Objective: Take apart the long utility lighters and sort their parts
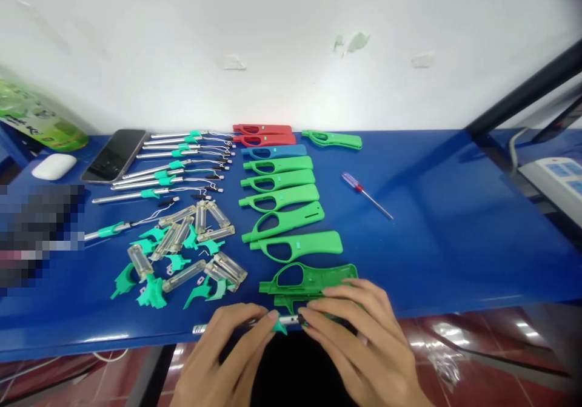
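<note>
At the table's front edge, my left hand [231, 346] is closed around a silver lighter tube [288, 320], pinching it near a small teal piece [279, 326]. The fingers of my right hand [364, 340] are closed at the tube's right end, where a small dark part shows; most of that end is hidden. Just beyond my hands lies an open green lighter casing half [273, 287], hollow side up. A second green half [282, 301] sits nearer, partly covered by my right fingers.
Several closed green casings [313, 244], a blue one [275, 151] and red ones [266, 140] form a column. Left are wired silver tubes [131, 196], clear fuel tanks [184, 275] and teal triggers [152, 293]. A screwdriver [366, 195], phone [116, 155] and white case [54, 166] lie further out.
</note>
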{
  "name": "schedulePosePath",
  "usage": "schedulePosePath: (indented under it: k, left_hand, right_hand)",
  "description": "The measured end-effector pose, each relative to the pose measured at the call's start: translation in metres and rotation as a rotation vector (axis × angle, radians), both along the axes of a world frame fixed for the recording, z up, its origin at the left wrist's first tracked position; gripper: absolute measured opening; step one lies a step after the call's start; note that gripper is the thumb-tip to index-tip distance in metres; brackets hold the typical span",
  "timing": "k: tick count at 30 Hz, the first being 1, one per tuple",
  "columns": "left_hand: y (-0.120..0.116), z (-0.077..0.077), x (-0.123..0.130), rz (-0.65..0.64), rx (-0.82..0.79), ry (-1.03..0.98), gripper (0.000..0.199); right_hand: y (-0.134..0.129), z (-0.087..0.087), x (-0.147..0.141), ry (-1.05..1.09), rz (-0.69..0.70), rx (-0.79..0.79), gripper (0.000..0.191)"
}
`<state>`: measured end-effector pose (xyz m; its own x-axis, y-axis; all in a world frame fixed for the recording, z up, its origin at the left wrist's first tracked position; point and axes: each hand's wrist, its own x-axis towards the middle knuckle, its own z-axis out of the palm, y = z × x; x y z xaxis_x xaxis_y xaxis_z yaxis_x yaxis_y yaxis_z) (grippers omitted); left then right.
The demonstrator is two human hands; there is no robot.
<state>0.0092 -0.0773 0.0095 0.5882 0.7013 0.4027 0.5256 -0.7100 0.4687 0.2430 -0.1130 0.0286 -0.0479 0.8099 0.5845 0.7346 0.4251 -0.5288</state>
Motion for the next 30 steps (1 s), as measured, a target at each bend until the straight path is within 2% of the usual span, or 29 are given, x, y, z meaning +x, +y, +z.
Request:
schedulePosePath:
  k: [12,30]
  left_hand:
    - [0.0,-0.003,-0.003,0.031,0.026,0.038,0.034]
    - [-0.001,-0.019,-0.013,-0.015,0.029,0.101,0.058]
  right_hand:
    - [-0.007,-0.006,-0.007,-0.059,0.018,-0.037,0.027]
    - [-0.006,-0.012,-0.008,-0.112,0.034,-0.067,0.032]
